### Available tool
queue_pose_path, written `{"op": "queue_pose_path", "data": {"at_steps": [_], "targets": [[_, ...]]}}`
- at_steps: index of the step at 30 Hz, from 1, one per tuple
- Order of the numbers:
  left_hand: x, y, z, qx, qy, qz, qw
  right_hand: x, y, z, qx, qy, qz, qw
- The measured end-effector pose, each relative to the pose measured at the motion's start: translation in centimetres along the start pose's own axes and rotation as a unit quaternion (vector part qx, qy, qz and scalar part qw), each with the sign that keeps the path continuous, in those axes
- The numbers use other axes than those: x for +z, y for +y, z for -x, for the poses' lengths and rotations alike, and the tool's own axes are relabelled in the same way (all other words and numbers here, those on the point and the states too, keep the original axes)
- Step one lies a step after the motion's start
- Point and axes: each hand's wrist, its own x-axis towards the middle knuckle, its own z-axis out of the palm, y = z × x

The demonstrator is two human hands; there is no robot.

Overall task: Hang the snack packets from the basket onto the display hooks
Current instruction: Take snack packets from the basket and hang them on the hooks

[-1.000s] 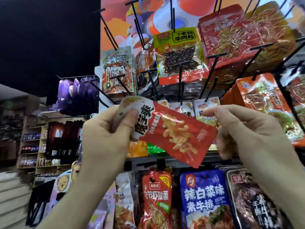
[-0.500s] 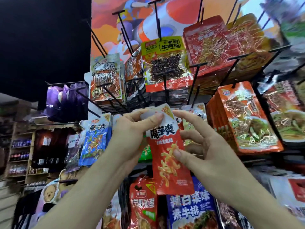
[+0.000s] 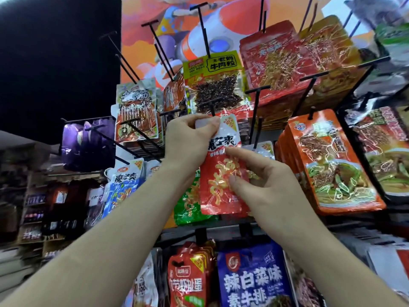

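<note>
Left hand [image 3: 188,141] pinches white top edge of red snack packet [image 3: 221,189]. Right hand [image 3: 267,187] pinches packet's middle between thumb and forefinger. Packet upright before rack, top at black hook [image 3: 213,109]; threaded or not, cannot tell. Green packet [image 3: 186,209] hangs behind.

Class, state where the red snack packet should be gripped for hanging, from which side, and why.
Pinch the white top strip of the red packet from the left, as the left hand does: it is flat, thin and nearest the hook. The right hand steadies the lower half.
</note>
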Motion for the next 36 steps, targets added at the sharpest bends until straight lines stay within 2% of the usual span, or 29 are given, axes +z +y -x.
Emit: {"op": "queue_pose_path", "data": {"at_steps": [3, 15, 19, 25, 30, 34, 36], "targets": [[0.4, 0.1, -0.1, 0.006, 0.024, -0.009, 1.0, 0.1, 0.4, -0.5, 0.01, 0.005, -0.025, 1.0], [0.6, -0.3, -0.6, -0.066, 0.019, 0.088, 0.994, -0.1, 0.7, -0.5, 0.017, -0.002, -0.023, 1.0], [0.4, -0.1, -0.9, -0.11, -0.018, 0.103, 0.988, -0.1, 0.7, -0.6, 0.032, 0.02, -0.021, 0.999], [-0.1, -0.1, -1.3, -0.143, -0.057, 0.114, 0.981, 0.0, 0.2, -1.8, 0.034, 0.061, 0.052, 0.996], [0.5, 0.1, -1.7, -0.222, -0.072, 0.159, 0.959, 0.2, -0.7, -5.2, -0.008, 0.094, 0.137, 0.986], [0.9, -0.2, -1.3, -0.224, -0.053, 0.186, 0.955, 0.5, -1.0, -7.9, -0.005, 0.117, 0.161, 0.98], [0.4, -0.8, -0.3, -0.188, -0.041, 0.175, 0.966, 0.5, -0.7, -8.2, 0.012, 0.121, 0.159, 0.98]]}}
